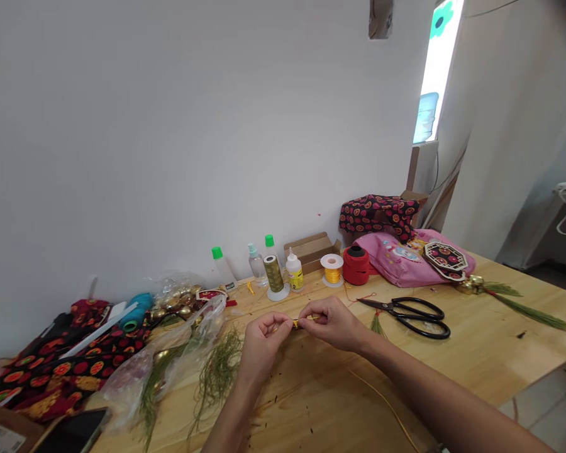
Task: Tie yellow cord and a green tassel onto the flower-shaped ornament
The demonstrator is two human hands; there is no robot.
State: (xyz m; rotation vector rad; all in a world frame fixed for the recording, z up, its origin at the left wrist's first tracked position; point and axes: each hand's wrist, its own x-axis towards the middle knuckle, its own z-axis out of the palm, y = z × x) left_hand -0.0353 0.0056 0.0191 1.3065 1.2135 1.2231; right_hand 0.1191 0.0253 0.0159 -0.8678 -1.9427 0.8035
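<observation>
Above the middle of the wooden table (330, 402), both hands meet fingertip to fingertip over a short length of yellow cord (296, 323). My left hand (264, 340) pinches its left end between thumb and index finger. From the other side my right hand (332, 322) pinches it the same way. A small dark part shows beside the cord between the fingertips, too small to name. A loose yellow cord (387, 402) trails over the table under my right forearm. Black-handled scissors (417, 314) lie right of my right hand, and a tangle of green threads (219, 362) lies left of my left hand.
Behind the hands stand a green thread cone (274, 275), a glue bottle (294, 272), a yellow cord spool (332, 275) and a red thread cone (356, 267). A pink bag (387, 261) sits at right. Plastic bags (170, 352), patterned cloth (75, 371) and a phone (73, 433) fill the left.
</observation>
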